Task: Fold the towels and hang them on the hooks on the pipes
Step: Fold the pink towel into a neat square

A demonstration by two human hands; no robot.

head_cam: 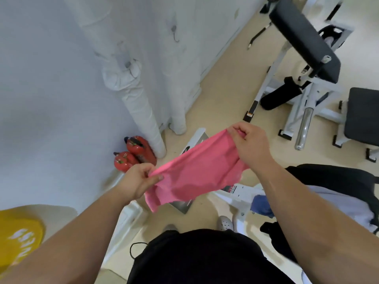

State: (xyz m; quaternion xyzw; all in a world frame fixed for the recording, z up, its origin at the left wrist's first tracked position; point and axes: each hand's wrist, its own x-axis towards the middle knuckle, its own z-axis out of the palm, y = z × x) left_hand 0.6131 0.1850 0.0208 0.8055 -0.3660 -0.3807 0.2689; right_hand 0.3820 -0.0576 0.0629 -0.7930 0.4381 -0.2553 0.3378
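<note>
A pink towel point(196, 171) is stretched in the air between my two hands, sagging below them. My left hand point(139, 179) pinches its near-left edge. My right hand point(248, 144) grips its far-right edge, a little higher. Two white wrapped pipes point(143, 111) run down the wall ahead. One metal hook point(175, 34) sticks out on the right pipe and another hook point(130, 68) on the left pipe; both hooks are bare. A blue towel point(262, 206) lies low at the right, beside my right forearm.
Two red fire extinguishers point(133, 154) stand at the base of the left pipe. A weight bench point(303, 37) with white frame fills the upper right. A yellow object point(18, 234) sits at lower left. A black bag point(336, 179) lies at right.
</note>
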